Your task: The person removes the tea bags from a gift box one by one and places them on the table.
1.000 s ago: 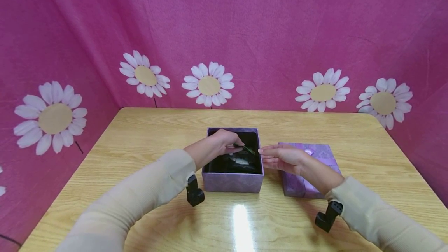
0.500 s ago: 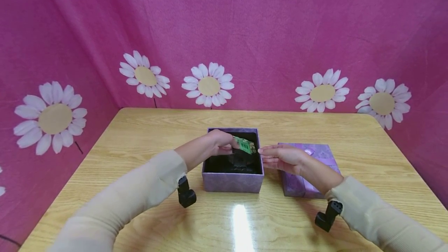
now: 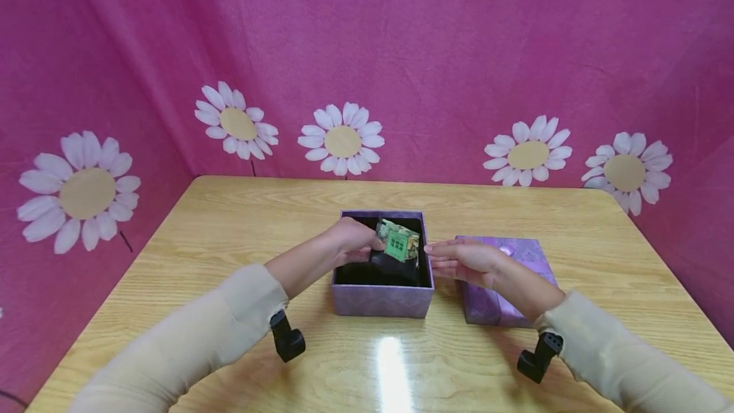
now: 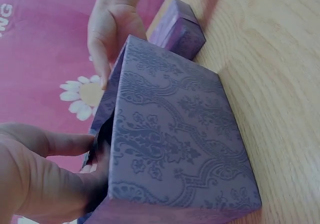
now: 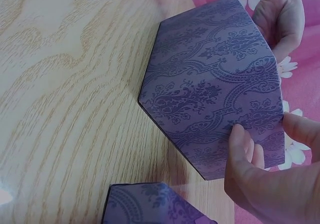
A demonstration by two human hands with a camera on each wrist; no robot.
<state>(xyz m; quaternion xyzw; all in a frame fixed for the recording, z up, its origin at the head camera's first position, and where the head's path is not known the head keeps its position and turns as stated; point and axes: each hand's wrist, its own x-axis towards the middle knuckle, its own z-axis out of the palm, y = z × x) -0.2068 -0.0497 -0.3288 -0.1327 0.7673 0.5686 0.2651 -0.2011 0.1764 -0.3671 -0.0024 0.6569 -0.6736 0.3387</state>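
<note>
In the head view my left hand reaches over the left side of an uncovered purple box with a dark inside. Thumb and fingers pinch the edge of a small packet with a green label and dark, shiny wrapping. The packet is tilted with its label up; its lower part is down in the box. My right hand is at the box's right wall, with straight fingers touching the patterned outside and the thumb at the rim. In the left wrist view the box wall hides most of the packet.
A purple lid with a ribbon and bow lies on the wooden table, right of the box and partly under the right forearm. Behind the table hangs a pink cloth with printed white flowers.
The left hand has drawn back leftward and turned the packet, so its green label, first hardly visible, now faces up. The right hand has stayed against the box.
</note>
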